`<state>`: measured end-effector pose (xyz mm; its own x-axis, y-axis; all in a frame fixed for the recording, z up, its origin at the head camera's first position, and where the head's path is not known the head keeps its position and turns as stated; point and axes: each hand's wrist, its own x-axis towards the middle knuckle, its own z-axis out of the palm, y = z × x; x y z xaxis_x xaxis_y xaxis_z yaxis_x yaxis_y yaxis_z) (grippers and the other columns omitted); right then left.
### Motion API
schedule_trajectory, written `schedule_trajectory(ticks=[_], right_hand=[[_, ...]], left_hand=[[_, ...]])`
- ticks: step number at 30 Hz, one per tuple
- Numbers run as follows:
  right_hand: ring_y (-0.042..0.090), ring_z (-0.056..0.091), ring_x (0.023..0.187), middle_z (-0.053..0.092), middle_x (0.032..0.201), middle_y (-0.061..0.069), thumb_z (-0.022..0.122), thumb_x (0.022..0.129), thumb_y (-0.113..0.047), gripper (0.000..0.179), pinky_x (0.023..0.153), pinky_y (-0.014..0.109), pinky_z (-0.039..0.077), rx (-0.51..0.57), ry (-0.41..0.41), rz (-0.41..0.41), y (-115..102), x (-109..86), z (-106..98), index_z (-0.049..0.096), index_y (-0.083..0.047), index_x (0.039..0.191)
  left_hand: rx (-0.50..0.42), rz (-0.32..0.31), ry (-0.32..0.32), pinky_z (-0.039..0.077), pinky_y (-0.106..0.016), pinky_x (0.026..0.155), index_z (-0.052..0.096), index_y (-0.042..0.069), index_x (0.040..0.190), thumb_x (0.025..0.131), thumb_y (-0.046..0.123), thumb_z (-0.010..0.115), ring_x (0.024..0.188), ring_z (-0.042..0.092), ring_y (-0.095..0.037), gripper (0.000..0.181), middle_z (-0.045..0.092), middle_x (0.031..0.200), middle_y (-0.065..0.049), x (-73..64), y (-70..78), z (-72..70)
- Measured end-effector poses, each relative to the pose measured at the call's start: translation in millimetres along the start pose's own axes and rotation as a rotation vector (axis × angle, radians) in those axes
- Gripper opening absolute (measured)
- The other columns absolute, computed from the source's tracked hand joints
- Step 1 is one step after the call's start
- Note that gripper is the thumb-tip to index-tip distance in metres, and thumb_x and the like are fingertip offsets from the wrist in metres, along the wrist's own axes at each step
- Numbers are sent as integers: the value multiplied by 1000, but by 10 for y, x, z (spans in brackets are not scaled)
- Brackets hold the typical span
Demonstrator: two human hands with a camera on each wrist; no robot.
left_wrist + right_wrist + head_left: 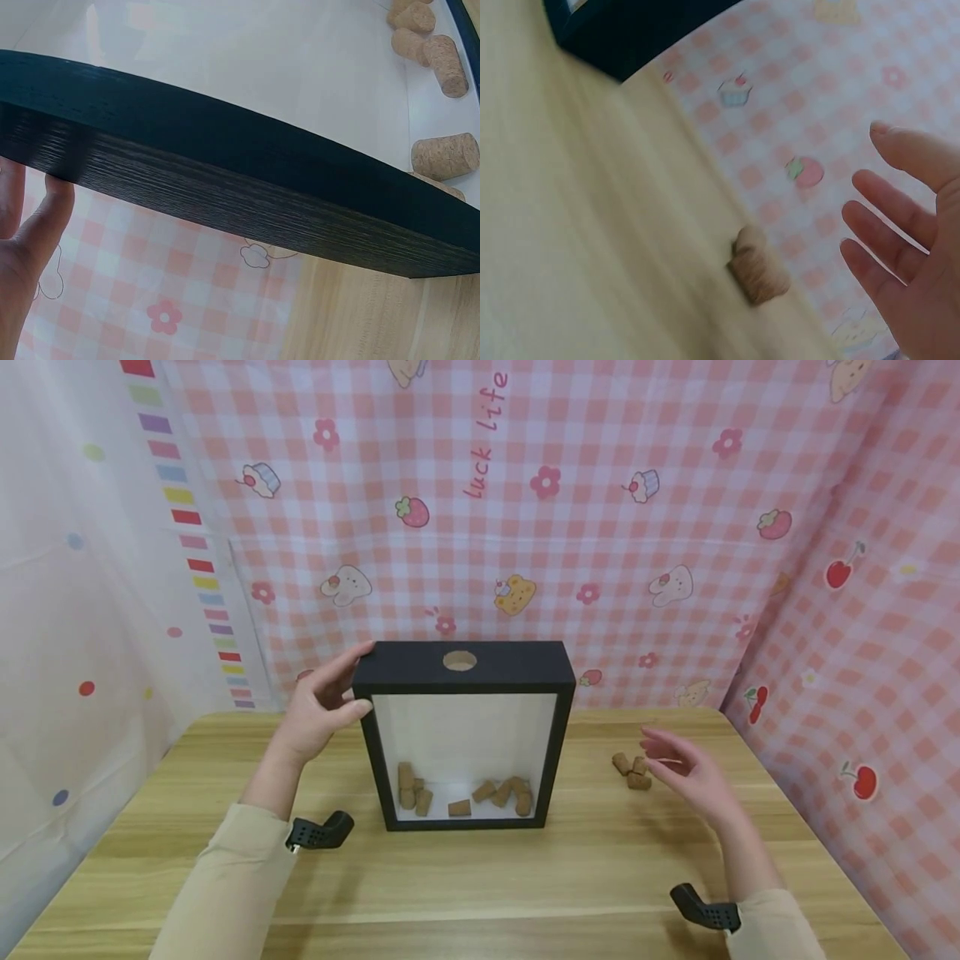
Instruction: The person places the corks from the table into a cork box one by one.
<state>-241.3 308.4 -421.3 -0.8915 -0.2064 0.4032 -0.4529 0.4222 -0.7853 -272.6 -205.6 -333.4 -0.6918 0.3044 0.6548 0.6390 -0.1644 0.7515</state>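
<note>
A black box frame [405, 667] with a clear front stands upright on the table, a round hole [460, 661] in its top. Several wine corks [460, 808] lie on its floor inside. My left hand [307, 717] holds the frame's upper left side, thumb at the front edge and fingers toward the back; in the left wrist view fingertips [58, 191] meet the dark side panel. On the right, my right hand [693, 777] hovers with loosely bent fingers and nothing in them. Close by it, a few loose corks [638, 782] lie on the table; they also show in the right wrist view.
The wooden table [480, 893] runs back to a pink checked curtain [600, 552] hanging behind it. Another checked cloth [862, 693] hangs along the right side, and a white dotted one [97, 610] along the left.
</note>
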Motion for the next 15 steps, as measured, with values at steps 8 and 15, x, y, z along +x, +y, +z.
schedule_trajectory(ticks=[8,15], right_hand=[[11,59,107,57,126,27,67,92,-1,46,87,18,47,-66,0,9,265,-79,29,55,8,135],[36,59,106,56,127,26,68,92,-3,47,87,28,49,-141,-34,36,407,-134,37,54,6,136]], left_hand=[[-1,5,-1,51,-24,82,48,1,146,81,-22,56,124,55,-15,69,54,143,-3,5,-5,-4],[7,-3,1,51,-23,81,48,2,146,82,-22,56,126,53,-15,69,54,144,-1,3,2,1]])
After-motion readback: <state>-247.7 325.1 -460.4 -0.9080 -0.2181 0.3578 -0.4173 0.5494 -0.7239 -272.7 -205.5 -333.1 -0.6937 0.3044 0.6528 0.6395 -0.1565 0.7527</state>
